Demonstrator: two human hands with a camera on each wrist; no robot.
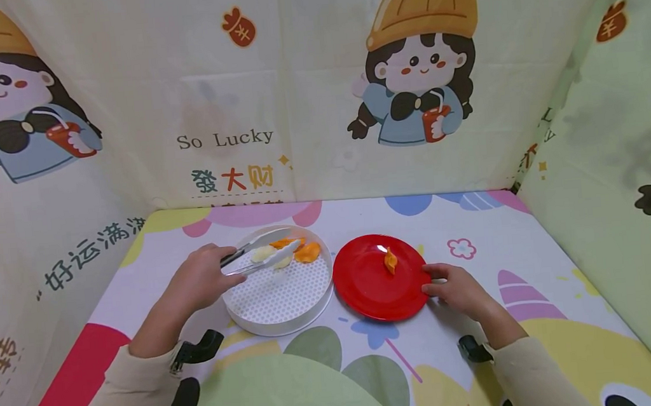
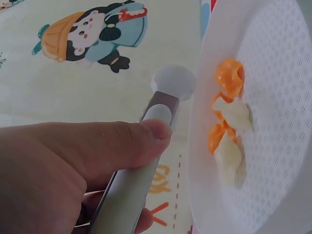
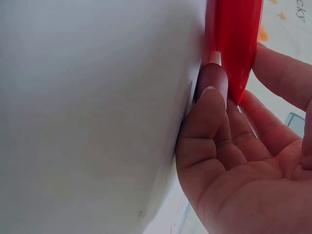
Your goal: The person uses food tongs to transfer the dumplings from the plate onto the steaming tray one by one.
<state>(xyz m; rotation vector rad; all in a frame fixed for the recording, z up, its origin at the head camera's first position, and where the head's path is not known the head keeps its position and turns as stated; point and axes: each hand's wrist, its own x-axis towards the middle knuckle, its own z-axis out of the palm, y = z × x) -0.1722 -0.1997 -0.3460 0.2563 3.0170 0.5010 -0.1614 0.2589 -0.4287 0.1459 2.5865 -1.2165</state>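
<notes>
My left hand (image 1: 199, 280) grips a pair of tongs (image 1: 267, 262), thumb on top. The tongs' arms stand apart above a round white steamer tray (image 1: 278, 299) with a perforated base. At its far side lie several small dumplings, among them an orange dumpling (image 2: 229, 77) and a white dumpling (image 2: 237, 114). To the right, a red plate (image 1: 367, 298) bears one orange dumpling (image 1: 390, 261). My right hand (image 1: 459, 291) pinches the plate's right rim, thumb above and fingers underneath, as the right wrist view shows.
The tray and plate stand side by side on a table with a colourful printed cover (image 1: 248, 387). A patterned cloth wall (image 1: 317, 101) rises behind the table's far edge, and more cloth hangs at both sides.
</notes>
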